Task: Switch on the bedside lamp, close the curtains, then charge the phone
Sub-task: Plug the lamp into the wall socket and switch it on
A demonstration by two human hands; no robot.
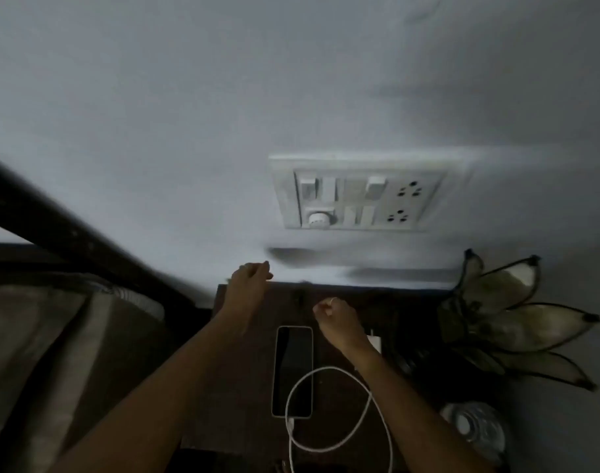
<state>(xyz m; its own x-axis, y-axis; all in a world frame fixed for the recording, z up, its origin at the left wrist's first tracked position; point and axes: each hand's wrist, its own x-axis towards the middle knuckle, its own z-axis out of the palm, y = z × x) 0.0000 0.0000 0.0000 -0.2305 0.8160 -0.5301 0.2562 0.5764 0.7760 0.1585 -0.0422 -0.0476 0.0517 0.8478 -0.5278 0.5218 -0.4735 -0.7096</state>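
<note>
Dimly lit room: the scene is dark and the petal-shaped glass bedside lamp (pixel 517 319) at the right edge of the dark wooden bedside table (pixel 244 404) gives no glow, so I judge the lamp step not done.
Curtains: none in view; I cannot tell whether they are closed.
Phone: one slim white-edged phone with a black screen (pixel 293 370) lies flat near the middle of the table, long side running toward the wall.
Cable: one white charging cable (pixel 343 438) looped over the phone's near end, its plug seemingly in the phone's port.
Adapter: one small white charger block (pixel 376 343) beside the phone, partly behind the right wrist, not in a socket, so charging looks unfinished.
Wall plate: one white switchboard with switches, a round dial and two sockets (pixel 360 196) above the table's back edge.
Left hand (pixel 249 279): loosely curled at the back left corner, holding nothing I can see.
Right hand (pixel 334 315): closed into a loose fist above the phone's far end; contents unclear.
Bottle: one clear plastic bottle (pixel 476 431) at the near right corner.
</note>
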